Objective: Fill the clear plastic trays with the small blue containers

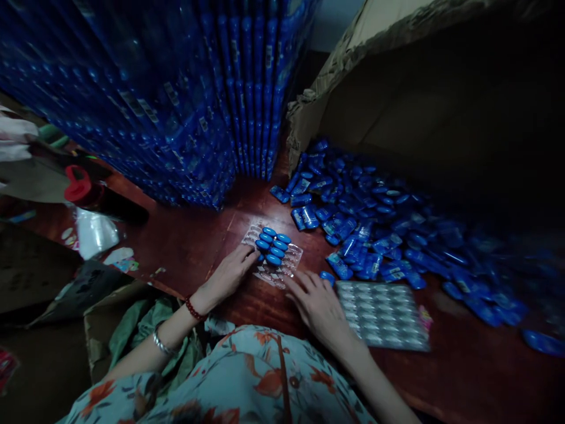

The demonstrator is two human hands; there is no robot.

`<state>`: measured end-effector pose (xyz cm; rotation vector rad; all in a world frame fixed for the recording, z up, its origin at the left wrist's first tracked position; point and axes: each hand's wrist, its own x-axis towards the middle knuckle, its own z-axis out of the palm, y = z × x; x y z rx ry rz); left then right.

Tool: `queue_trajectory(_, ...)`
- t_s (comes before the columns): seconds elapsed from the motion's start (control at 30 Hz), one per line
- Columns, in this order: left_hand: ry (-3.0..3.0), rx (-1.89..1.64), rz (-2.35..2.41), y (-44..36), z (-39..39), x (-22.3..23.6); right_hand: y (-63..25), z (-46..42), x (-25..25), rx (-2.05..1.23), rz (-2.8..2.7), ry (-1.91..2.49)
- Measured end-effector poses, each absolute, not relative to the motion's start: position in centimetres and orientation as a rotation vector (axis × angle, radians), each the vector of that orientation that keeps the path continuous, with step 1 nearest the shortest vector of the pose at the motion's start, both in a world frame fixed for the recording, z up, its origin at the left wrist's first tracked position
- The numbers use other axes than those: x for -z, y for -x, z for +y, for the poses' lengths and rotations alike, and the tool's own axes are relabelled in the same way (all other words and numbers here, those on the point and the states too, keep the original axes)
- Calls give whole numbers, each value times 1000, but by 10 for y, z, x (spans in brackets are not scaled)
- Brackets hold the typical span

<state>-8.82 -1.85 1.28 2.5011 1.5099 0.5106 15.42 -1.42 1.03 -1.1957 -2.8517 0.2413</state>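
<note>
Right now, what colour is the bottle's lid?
Red lid; it shows in the head view.

Clear tray (292, 261) on red-brown table (189, 259), blue oval pieces (273, 251) clustered on it. From tray: my left hand (230, 272), 8 o'clock, fingertips by pieces, grip unclear; my right hand (318, 303), 4 o'clock, fingers spread; grey tray (382, 314) just beyond. Blue packets (366, 229) heaped, 2 o'clock; red-lidded bottle (108, 199), 10.

Our single view looked from our head, facing forward and steeply down over our lap at both hands (273, 288), close above the reddish-brown surface (185, 247); no second view shared it.
</note>
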Motion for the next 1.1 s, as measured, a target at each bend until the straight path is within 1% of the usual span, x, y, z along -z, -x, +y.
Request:
queue_trajectory(0.13,-2597,-478,1443,94,-18,-8,-139,-21,13,-319,-2877,1112)
queue_trajectory(0.27,-2747,-249,1308,97,-20,-11,-145,-21,33,-356,-2858,1187)
queue_trajectory(0.37,-2795,-61,1238,90,-20,-14,-150,-21,34,-403,-2856,1151)
queue_trajectory(0.47,-2762,65,1301,75,-17,-14,-149,-21,29,-435,-2860,1148)
queue_trajectory(0.6,-2698,112,1405,57,-9,-12,-147,-18,24,-459,-2887,1202)
queue_trajectory(0.73,-2742,111,1386,56,-6,-13,-149,-14,19,-482,-2936,1196)
queue_trajectory(0.8,-2783,84,1347,63,-7,-13,-152,-11,14,-494,-2930,1174)
queue_trajectory(0.87,-2816,-13,1345,72,-9,-12,-158,-6,10,-535,-2889,1128)
queue_trajectory(1.0,-2745,-425,1383,88,-5,-15,-172,21,5,-542,-2638,1100)
queue_trajectory(1.1,-2488,-720,1422,83,25,-20,-169,63,3,-398,-2361,1305)
